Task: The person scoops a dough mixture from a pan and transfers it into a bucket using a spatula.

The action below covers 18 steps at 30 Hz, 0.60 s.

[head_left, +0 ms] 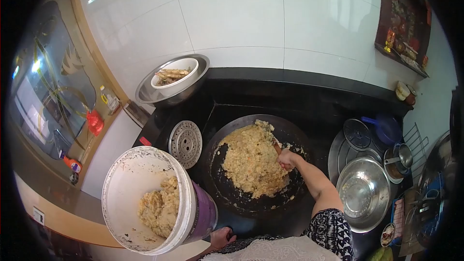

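Observation:
My right hand [286, 159] is closed round a wooden handle [277, 147] over the right part of a large black wok [217, 183]. A big mound of yellowish, lumpy food [251, 157] fills much of the wok, and the handle's lower end is hidden in or behind it. My left hand [222, 237] is low in the view, beside the base of a white and purple bucket [116, 174]; its fingers look curled, and what they hold, if anything, is hidden. More of the same food [162, 208] lies inside the tilted bucket.
A perforated metal disc [185, 144] lies between bucket and wok. Behind it, a steel basin [145, 92] holds a white bowl [191, 75] of brownish pieces. At the right are a shiny metal bowl [362, 193], a blue colander [386, 129] and a wire rack [416, 140].

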Each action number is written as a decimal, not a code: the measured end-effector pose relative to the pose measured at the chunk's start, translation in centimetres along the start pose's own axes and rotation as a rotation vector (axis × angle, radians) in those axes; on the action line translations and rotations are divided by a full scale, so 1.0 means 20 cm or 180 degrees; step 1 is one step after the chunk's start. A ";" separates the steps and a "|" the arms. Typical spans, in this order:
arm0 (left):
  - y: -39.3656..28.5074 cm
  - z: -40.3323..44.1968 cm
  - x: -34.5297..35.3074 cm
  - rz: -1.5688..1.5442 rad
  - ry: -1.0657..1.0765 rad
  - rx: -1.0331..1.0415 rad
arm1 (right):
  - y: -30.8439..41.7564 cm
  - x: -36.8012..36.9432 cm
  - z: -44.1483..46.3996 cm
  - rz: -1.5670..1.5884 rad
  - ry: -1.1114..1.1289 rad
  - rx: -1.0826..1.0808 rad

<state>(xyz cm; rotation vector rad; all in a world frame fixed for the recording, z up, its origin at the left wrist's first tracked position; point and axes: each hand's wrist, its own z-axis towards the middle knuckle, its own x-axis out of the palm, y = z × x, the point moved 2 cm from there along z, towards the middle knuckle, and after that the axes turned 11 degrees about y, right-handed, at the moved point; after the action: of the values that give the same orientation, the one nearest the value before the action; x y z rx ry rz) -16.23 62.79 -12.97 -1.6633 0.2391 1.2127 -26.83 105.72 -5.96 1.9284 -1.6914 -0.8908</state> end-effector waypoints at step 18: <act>-0.08 0.00 -0.04 -0.0151 -0.0363 -0.0066 | -0.31 0.41 -0.28 -0.3181 -0.1092 -0.0399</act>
<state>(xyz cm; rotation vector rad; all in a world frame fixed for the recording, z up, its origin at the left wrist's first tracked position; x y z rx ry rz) -15.61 63.19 -11.44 -1.6026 0.1162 1.2734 -18.07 98.19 -7.87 2.6340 -0.6703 -1.6867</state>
